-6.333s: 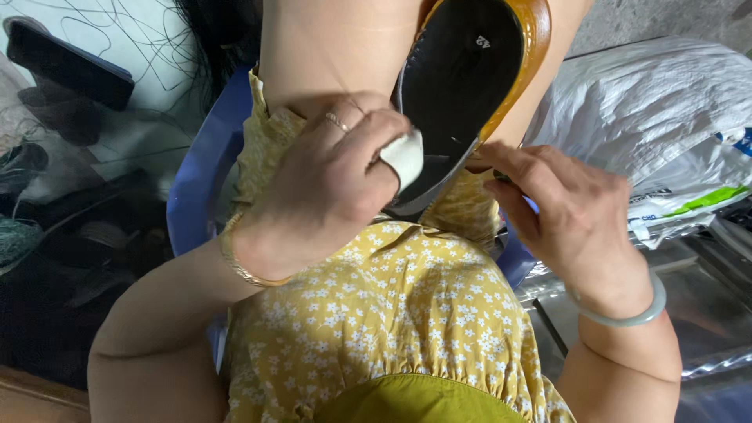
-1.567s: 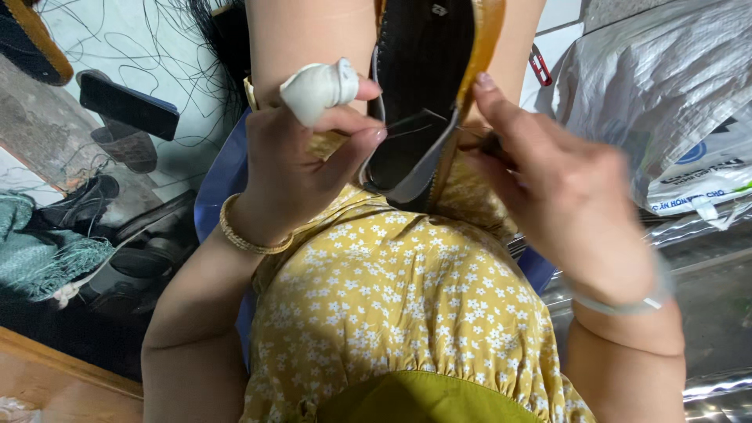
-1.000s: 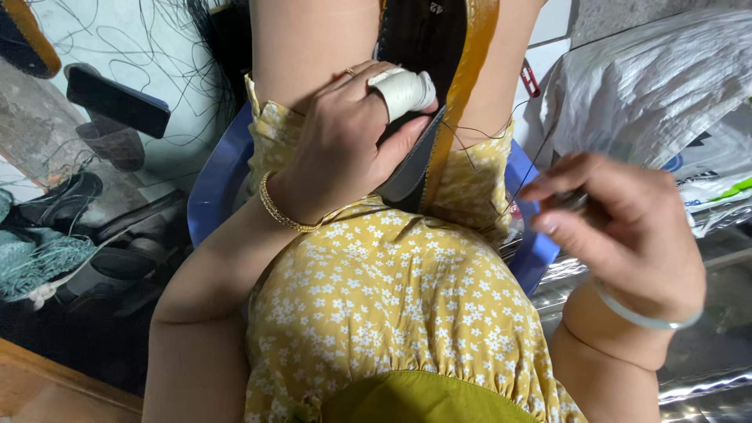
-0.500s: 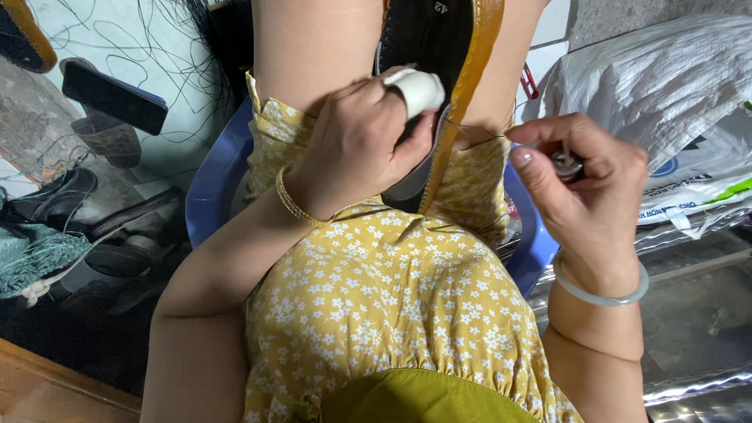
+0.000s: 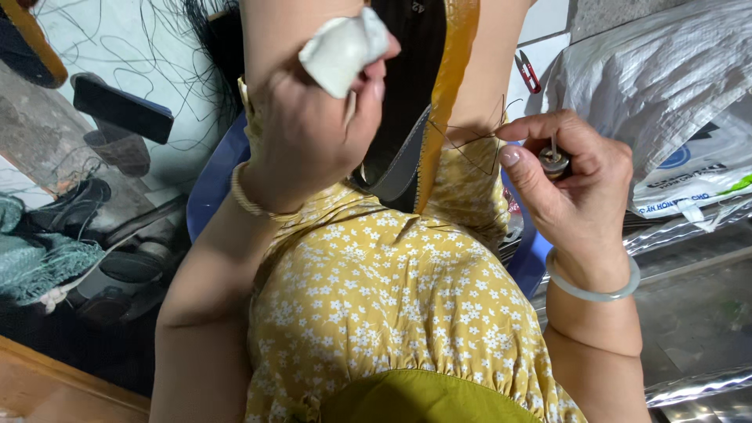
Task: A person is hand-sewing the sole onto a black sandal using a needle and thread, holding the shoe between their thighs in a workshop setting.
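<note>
A shoe (image 5: 419,86) with a black insole and a tan leather rim stands wedged between my knees, above my yellow flowered dress. My left hand (image 5: 313,125) grips its near edge; the forefinger is wrapped in white cloth tape (image 5: 341,51). To the right of the shoe, my right hand (image 5: 568,184) pinches a small metal-tipped stitching tool (image 5: 554,159). A thin dark thread (image 5: 470,145) runs taut from that hand to the shoe's rim.
I sit on a blue plastic stool (image 5: 211,184). Dark shoes and soles (image 5: 117,258) and teal netting (image 5: 35,254) lie on the floor at left. Small red snips (image 5: 529,70) and a white woven sack (image 5: 666,102) are at right.
My left hand has shifted up along the shoe's edge, its taped finger now higher. The right hand has drawn back to the shoe's right side, pulling the thread taut.
</note>
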